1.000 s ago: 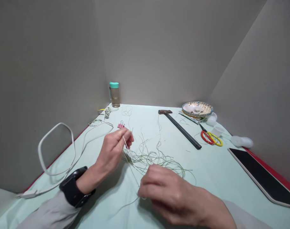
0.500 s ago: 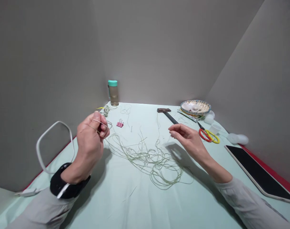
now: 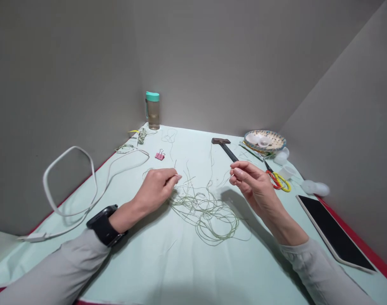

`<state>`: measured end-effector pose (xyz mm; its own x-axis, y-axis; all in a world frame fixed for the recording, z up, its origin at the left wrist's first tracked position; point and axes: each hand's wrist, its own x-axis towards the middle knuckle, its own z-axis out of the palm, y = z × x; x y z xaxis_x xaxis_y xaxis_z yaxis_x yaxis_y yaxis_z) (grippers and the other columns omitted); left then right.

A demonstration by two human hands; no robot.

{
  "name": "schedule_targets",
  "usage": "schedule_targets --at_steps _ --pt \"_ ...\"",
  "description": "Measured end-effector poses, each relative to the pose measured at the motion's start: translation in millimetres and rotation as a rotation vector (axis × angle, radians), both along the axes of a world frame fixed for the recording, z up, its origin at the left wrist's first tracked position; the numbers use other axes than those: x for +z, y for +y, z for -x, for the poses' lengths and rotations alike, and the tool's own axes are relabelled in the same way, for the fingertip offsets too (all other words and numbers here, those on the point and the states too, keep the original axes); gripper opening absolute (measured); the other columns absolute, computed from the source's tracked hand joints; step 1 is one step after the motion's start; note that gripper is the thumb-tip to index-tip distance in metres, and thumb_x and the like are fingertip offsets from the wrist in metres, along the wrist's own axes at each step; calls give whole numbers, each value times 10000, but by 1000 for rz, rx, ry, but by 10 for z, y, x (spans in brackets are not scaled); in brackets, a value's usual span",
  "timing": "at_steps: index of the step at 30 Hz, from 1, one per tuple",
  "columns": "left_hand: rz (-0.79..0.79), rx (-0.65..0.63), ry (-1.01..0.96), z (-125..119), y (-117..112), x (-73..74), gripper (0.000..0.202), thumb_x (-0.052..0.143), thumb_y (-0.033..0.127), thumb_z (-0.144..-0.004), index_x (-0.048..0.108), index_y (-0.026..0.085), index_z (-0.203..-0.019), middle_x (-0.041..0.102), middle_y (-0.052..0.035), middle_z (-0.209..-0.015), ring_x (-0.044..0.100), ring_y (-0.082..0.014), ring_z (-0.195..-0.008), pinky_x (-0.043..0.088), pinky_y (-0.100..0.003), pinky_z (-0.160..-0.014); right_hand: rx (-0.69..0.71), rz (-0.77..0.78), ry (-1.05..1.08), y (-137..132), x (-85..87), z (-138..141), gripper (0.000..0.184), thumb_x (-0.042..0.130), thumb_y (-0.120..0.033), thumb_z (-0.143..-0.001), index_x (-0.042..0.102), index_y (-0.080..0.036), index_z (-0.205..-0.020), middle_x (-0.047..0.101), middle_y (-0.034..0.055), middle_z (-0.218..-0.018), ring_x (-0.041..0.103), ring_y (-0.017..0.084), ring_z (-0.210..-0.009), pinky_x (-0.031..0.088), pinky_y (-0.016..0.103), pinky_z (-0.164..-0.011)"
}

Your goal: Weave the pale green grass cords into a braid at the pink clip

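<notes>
A loose tangle of thin pale-green thread (image 3: 209, 212) lies on the mint-green table cover (image 3: 187, 262). My left hand (image 3: 157, 190), with a black watch on the wrist, rests low at the tangle's left edge, fingers pinched together on a strand. My right hand (image 3: 252, 182) hovers above the tangle's right side, fingertips pressed together in a pinch; a thin strand seems to run from it, too fine to be sure. A small needle-like pin (image 3: 175, 163) lies just beyond my left hand.
A white cable (image 3: 69, 186) loops at the left. A pink binder clip (image 3: 160, 155), a teal-capped bottle (image 3: 153, 111), a hammer (image 3: 226, 148), a patterned bowl (image 3: 265, 141), red-yellow scissors (image 3: 279, 180) and a tablet (image 3: 335, 231) lie around. Grey walls enclose the table.
My left hand dropped from a raised position at the left down to the table at the tangle's edge. My right hand stayed lifted, shifting slightly nearer.
</notes>
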<state>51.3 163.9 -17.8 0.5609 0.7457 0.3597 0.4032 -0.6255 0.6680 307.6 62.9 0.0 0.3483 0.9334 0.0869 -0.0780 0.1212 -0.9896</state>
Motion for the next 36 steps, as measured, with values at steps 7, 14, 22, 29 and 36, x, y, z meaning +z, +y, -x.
schedule_targets --at_steps 7,14,22,29,36 --pt "12 -212 271 -73 -50 -163 303 413 275 -982 430 210 -687 538 -15 -667 469 -167 -632 342 -297 -655 33 68 77 -63 26 6 395 893 -436 -740 678 -203 -975 640 14 -882 601 79 -714 533 190 -679" --pt "66 -208 375 -91 -46 -188 262 449 240 -990 426 216 -730 595 -10 -683 539 -184 -635 314 -309 -617 113 56 -104 94 136 49 346 917 -413 -703 720 -189 -879 625 17 -810 580 99 -737 520 197 -687" --pt "128 -212 435 -73 -35 -208 257 423 260 -997 362 221 -751 658 -27 -756 589 -199 -682 318 -324 -621 104 -64 -374 477 456 -117 266 889 -416 -743 762 -205 -844 665 25 -806 606 101 -725 541 202 -672" --pt "175 -212 458 -90 -20 -230 223 409 241 -987 369 223 -769 689 -36 -807 601 -204 -705 327 -336 -627 -226 -287 -321 699 1087 -76 210 881 -241 -682 759 -175 -840 665 41 -798 634 93 -694 541 201 -660" --pt "161 -223 433 -63 -20 -250 218 416 240 -993 407 219 -776 691 -37 -803 592 -198 -685 333 -332 -621 -214 -427 -435 837 1193 -54 159 794 -191 -760 742 -183 -910 631 52 -830 614 135 -700 497 299 -629"
